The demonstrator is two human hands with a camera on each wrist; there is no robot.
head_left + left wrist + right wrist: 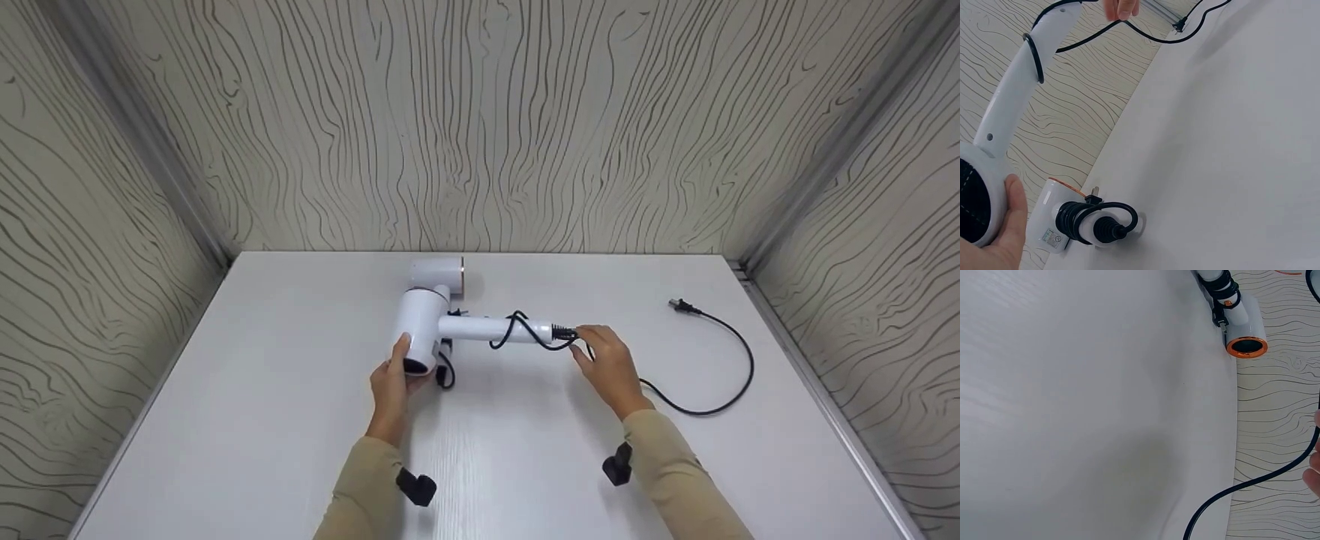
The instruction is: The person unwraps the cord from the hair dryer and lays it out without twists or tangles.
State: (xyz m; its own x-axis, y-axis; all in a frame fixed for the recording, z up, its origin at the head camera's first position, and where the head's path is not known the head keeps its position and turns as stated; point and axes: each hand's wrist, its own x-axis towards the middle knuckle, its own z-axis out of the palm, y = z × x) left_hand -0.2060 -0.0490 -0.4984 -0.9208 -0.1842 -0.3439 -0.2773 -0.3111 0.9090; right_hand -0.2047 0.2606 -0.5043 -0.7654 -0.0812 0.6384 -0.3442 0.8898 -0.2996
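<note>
A white hair dryer point(421, 315) is lifted above the table, its handle pointing right. My left hand point(390, 386) grips its barrel near the dark end, with the thumb on the near side. Part of the black cord point(517, 319) winds loosely around the handle. At the handle's end, my right hand point(609, 367) pinches the cord between thumb and fingers. From there the cord runs in a wide curve over the table to its two-pin plug point(682, 306). In the right wrist view, only some fingertips point(1313, 475) show at the right edge, beside the cord.
A second white hair dryer point(437, 275) lies behind the held one, its cord point(1075, 219) wrapped tightly around its handle. The white table point(262, 420) is enclosed by wood-patterned panels point(480, 150) at the back and both sides.
</note>
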